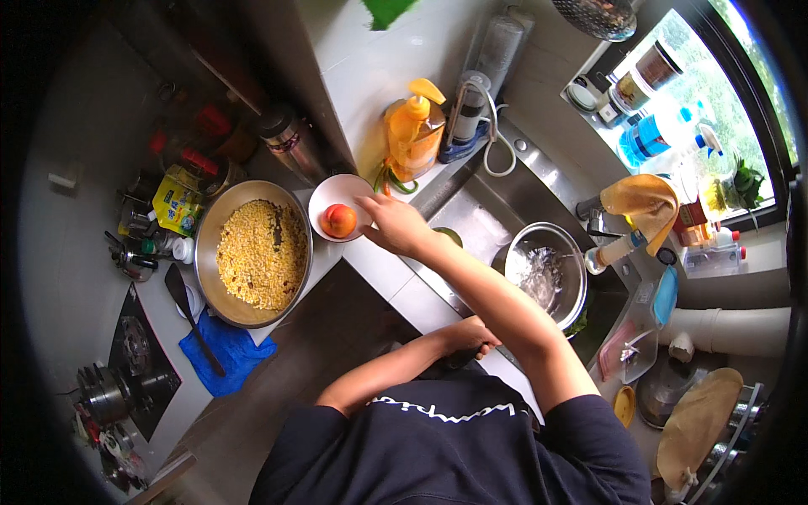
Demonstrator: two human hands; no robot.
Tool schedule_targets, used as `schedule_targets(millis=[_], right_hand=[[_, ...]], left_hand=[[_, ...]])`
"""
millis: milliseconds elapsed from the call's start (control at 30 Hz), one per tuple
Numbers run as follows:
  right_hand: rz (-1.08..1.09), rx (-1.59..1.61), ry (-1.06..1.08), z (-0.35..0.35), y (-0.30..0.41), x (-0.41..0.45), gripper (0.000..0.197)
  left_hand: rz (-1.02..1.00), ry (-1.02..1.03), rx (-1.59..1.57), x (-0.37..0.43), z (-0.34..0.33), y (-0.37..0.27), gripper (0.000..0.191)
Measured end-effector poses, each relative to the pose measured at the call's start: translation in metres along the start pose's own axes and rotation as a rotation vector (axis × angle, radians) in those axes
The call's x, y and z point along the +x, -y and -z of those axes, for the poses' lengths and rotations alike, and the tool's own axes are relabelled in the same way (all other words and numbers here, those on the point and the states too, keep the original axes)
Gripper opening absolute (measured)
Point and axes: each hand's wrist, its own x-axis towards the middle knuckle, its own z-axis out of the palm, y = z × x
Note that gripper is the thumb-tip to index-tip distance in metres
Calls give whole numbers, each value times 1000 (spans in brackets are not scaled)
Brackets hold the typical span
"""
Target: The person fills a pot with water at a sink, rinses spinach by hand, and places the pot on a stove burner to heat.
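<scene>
A red-and-orange round fruit (pixel 339 220), like a peach or nectarine, sits in a small white bowl (pixel 324 190) on the counter. My right hand (pixel 396 221) reaches to the bowl's right rim, thumb and fingers apart, with nothing seen between them. Its fingertips overlap the bowl, but whether they touch it I cannot tell. Close to my body, my left hand (pixel 470 336) is curled at the counter's front edge beside the sink; a dark shape lies under it, and its grip is partly hidden. In the steel sink (pixel 476 218), water runs from the tap into a metal pot (pixel 577 252).
Left of the bowl stands a wide pan (pixel 208 278) of yellow grain-like food. A dark spatula (pixel 189 315) rests across a blue cloth (pixel 221 353). Behind are an orange pump bottle (pixel 413 139) and a steel flask (pixel 290 142). A stove (pixel 142 372) is at far left.
</scene>
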Motion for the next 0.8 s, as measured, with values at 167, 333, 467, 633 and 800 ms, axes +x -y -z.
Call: schedule_targets(millis=[167,333,467,633,800], right_hand=[[-305,-108,243,-45,21,66,46],[-346,-94,255,-59,17,73,41],[-396,54,112,-54,6,61,32],[-400,499,-172,-10,5,31,50],[-372,1588,-222,63,11,-89,49]], left_hand=[[-73,4,72,6,7,-2,7],[-71,29,70,3,13,-2,8],[-59,61,80,0,18,6,10],[-23,117,85,6,28,11,11],[109,90,5,-11,26,-17,16]])
